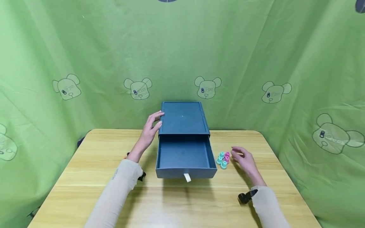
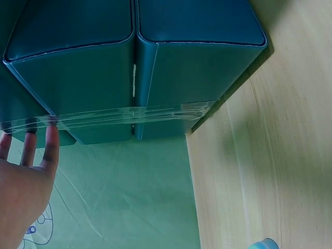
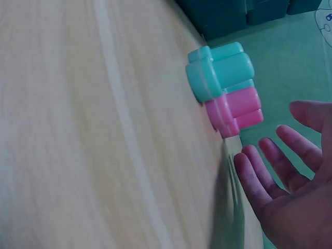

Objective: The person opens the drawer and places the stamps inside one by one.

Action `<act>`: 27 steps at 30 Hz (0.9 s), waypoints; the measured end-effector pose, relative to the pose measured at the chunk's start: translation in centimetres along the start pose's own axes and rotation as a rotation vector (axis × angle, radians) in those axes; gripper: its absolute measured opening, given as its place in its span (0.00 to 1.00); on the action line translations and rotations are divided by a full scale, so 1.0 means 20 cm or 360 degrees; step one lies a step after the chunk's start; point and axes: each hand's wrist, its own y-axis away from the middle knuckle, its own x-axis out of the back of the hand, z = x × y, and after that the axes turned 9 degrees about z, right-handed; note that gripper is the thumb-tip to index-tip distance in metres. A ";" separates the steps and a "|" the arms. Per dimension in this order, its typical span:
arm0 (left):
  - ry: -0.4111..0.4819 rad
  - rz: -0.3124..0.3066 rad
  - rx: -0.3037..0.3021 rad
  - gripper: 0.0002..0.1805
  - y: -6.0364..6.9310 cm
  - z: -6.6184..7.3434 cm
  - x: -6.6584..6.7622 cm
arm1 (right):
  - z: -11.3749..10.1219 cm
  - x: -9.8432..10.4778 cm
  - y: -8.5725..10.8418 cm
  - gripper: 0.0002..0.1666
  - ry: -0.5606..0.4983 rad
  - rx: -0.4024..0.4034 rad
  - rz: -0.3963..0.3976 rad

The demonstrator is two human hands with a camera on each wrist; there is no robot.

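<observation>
A dark blue drawer box (image 1: pixel 183 118) stands on the table with its drawer (image 1: pixel 186 172) pulled out toward me. Nothing lies in the drawer, and a white pull tab (image 1: pixel 187 177) hangs at its front. My left hand (image 1: pixel 148 131) rests its fingertips against the box's left side, near clear tape (image 2: pixel 124 118). To the right of the drawer stand small stepped plastic pieces, three teal (image 1: pixel 223 165) and two pink (image 1: pixel 226 160), close together. Beside them is my right hand (image 1: pixel 244 159), its fingers spread and apart from the pink pieces (image 3: pixel 236 106) in the right wrist view.
The wooden table (image 1: pixel 94 158) has rounded far corners. Behind it and at both sides hangs a green curtain (image 1: pixel 171 57) with bear heads printed on it. Each wrist carries a black camera, such as the right one (image 1: pixel 246 197).
</observation>
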 end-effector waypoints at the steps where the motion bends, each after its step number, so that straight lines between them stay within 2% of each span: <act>1: -0.0002 -0.0002 0.0001 0.25 0.00 0.00 0.00 | 0.00 -0.01 0.00 0.32 0.0008 0.0000 -0.0010; 8: 0.0000 -0.0011 -0.0002 0.26 0.00 0.00 0.00 | 0.02 -0.05 -0.02 0.31 0.0112 -0.0030 -0.0038; 19: 0.0009 -0.0010 -0.0013 0.25 0.01 0.00 0.00 | 0.02 -0.10 -0.03 0.27 0.0154 -0.0060 -0.0041; 27: 0.0015 -0.0012 -0.0013 0.25 0.00 -0.01 0.00 | 0.02 -0.11 -0.04 0.24 0.0209 -0.0061 0.0020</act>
